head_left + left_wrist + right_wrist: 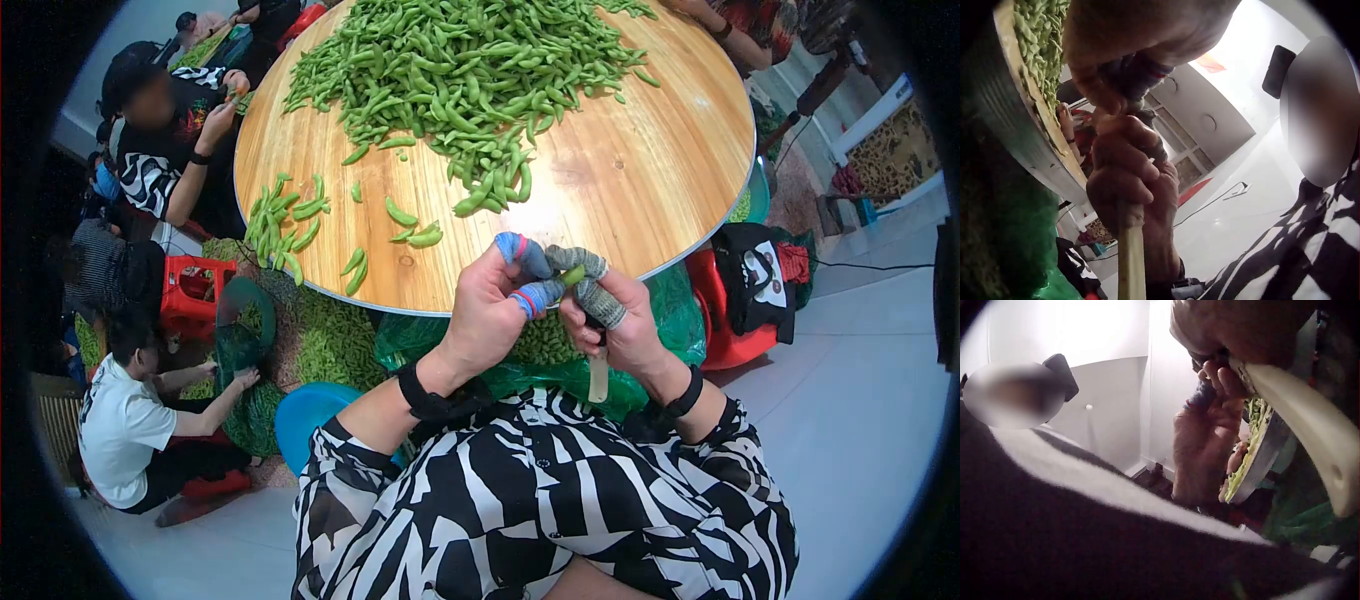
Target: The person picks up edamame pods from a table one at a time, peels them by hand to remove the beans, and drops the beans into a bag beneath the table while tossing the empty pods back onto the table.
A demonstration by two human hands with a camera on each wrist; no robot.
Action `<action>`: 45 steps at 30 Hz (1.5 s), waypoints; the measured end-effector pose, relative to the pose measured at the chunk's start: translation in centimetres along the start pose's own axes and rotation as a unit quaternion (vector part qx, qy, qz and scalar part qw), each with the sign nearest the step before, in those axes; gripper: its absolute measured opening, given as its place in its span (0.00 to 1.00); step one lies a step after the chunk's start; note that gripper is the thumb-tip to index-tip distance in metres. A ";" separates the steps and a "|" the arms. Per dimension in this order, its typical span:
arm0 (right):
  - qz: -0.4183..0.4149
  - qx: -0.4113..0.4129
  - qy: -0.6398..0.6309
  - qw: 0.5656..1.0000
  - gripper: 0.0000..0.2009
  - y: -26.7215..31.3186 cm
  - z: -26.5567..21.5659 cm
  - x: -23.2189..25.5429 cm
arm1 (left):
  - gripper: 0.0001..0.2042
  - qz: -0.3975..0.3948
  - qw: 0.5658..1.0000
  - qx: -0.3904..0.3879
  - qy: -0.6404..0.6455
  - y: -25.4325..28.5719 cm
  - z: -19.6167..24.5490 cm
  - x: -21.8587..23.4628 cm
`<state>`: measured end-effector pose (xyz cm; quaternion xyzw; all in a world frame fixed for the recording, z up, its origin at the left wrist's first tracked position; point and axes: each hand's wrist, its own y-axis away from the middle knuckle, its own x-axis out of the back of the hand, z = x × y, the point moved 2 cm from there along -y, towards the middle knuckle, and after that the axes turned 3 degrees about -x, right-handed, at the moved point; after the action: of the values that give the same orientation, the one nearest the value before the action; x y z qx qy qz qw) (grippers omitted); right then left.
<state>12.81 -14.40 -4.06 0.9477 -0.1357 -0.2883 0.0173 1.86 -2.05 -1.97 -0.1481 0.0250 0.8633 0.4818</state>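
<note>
Pod (pixel 573 277), one and green, sits between the fingertips of both hands, just off the near edge of the tabletop. The left hand (pixel 482 312) pinches at it with bent thumb and forefinger, which wear two blue striped covers (pixel 538 297) with red bands. The right hand (pixel 628 325) curls round one pale handle (pixel 598 378), two grey ribbed covers (pixel 600 303) on its digits; what tool the handle belongs to cannot be told. A hole shows near the handle's end in the right wrist view. Two black straps (pixel 687 392) circle the wrists, one each.

The round wooden tabletop (pixel 680 150) bears one big heap of pods (pixel 450 70), too many to count, and a smaller cluster (pixel 275 225) at its left edge. Two pods (pixel 355 270) lie side by side near the rim, with a few more just beyond.

Printing on the dark shirt (pixel 190 125) of a person in a black cap is too small to read; a white figure marks the black cloth (pixel 765 272) on the right. Two red stools (pixel 197 300) stand one to each side, with one blue basin (pixel 318 425) below the left forearm. One person in a white T-shirt (pixel 128 430) sits low at left.
</note>
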 end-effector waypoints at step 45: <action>-0.016 0.261 0.426 0.866 0.21 -1.1 -1.6 0.0 | 0.12 -0.026 0.995 0.095 0.026 -1.5 -0.5 0.4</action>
<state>13.98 -13.47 -2.85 0.9504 -0.1699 0.1894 -0.1789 3.00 -0.99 -2.44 -0.1247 0.1151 0.8403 0.5150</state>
